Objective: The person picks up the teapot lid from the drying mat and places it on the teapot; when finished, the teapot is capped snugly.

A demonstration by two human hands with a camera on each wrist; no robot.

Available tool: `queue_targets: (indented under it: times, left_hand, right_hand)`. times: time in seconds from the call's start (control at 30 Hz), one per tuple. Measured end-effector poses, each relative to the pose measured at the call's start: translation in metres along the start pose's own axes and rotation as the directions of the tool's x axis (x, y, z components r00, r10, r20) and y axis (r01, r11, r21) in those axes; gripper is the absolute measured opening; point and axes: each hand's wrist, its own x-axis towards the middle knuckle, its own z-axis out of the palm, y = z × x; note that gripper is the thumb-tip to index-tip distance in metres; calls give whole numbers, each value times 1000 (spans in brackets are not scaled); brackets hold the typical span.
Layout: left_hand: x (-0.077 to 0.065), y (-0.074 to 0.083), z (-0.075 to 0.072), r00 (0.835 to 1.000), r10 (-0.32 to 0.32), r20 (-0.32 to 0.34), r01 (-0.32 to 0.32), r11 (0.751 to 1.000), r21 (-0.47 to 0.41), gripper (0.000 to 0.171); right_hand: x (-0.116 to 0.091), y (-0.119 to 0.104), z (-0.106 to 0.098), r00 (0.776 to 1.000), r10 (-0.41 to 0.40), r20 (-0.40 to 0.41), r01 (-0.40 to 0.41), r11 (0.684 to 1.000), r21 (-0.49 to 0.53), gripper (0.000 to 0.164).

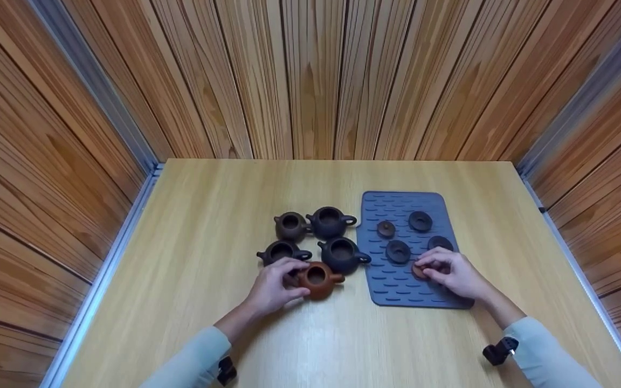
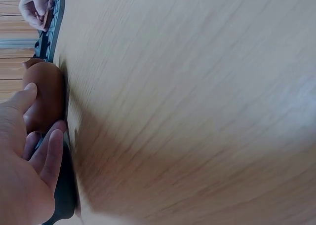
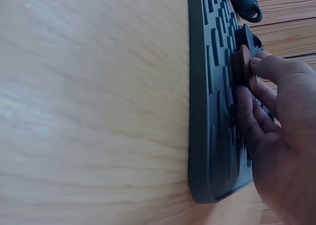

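Observation:
My left hand grips a small reddish-brown clay teapot from its left side, thumb on the near side and fingers curled round behind. The teapot is lidless, its round mouth facing up and its handle pointing right. In the left wrist view the thumb presses on the rounded body, which sits at the table surface. My right hand pinches a reddish-brown teapot lid between thumb and fingers, low over the grey ridged mat. The right wrist view shows the lid tilted on edge, close against the ridges.
Several dark lidless teapots stand grouped behind and beside the reddish one; the rightmost handles reach the mat's left edge. Several dark lids lie on the mat, one partly behind my right fingers. Wood-panelled walls enclose the table.

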Motion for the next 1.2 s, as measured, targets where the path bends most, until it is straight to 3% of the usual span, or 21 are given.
queue_targets:
  times: [0.7, 0.87, 1.07, 1.2]
  left_hand:
    - [1, -1, -2, 1000, 6, 16, -6, 999, 50, 50]
    - [1, -1, -2, 1000, 27, 11, -27, 998, 55, 50]
    - [2, -2, -3, 999, 28, 17, -29, 998, 57, 51]
    - [2, -1, -3, 1000, 24, 18, -25, 998, 51, 51]
  right_hand:
    - [29, -13, -4, 998, 58, 5, -58, 997, -55, 17]
    - [36, -19, -1, 998, 59, -16, -59, 998, -32, 17]
    - [44, -31, 1, 993, 121, -15, -121, 992, 33, 18]
    - [49, -35, 4, 993, 112, -24, -109, 990, 91, 18]
